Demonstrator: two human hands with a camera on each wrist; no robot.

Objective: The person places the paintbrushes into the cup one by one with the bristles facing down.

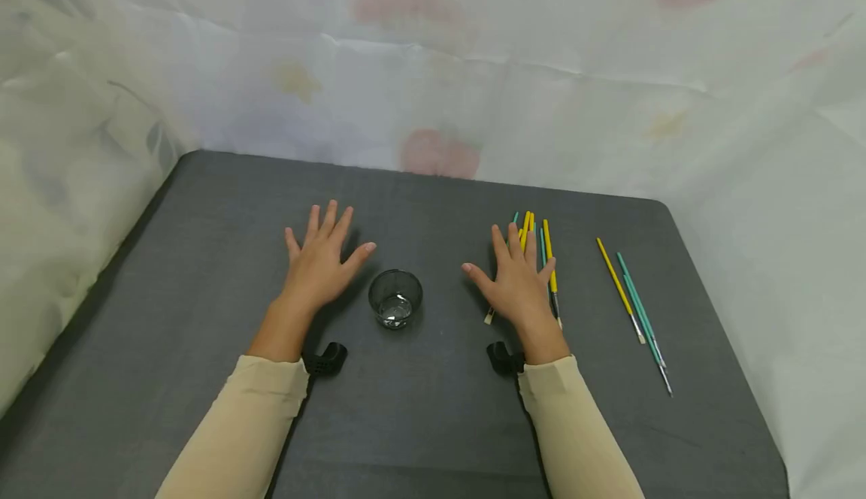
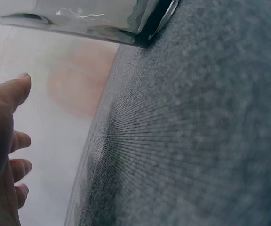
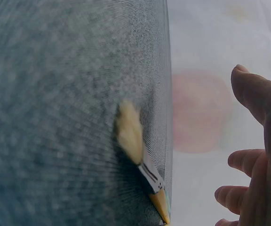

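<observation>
No brand, label or writing can be read on anything here.

Your left hand [image 1: 318, 266] lies flat on the dark grey worktop [image 1: 203, 258], fingers straight and spread, its grip wide open with nothing in it. Just beside its thumb, on the side toward your right hand, stands a small clear glass cup [image 1: 395, 299], upright and apart from the hand. The left wrist view shows the cup's base [image 2: 102, 23] resting on the worktop above your thumb [image 2: 13, 92].

Your right hand [image 1: 519, 282] is also spread flat, grip open and holding nothing. It lies over a bunch of yellow and teal paintbrushes [image 1: 549, 258]: their handles stick out past your fingertips, and the bristle ends show near the heel of your palm. In the right wrist view one pale bristle tip [image 3: 128, 132] with a yellow handle lies on the worktop beside your fingers [image 3: 255, 92].

Well apart to the right lie a yellow paintbrush [image 1: 619, 288] and teal paintbrushes [image 1: 643, 322], side by side, untouched.

A pale sheet with faint pink patches [image 1: 440, 153] hangs behind the worktop.
</observation>
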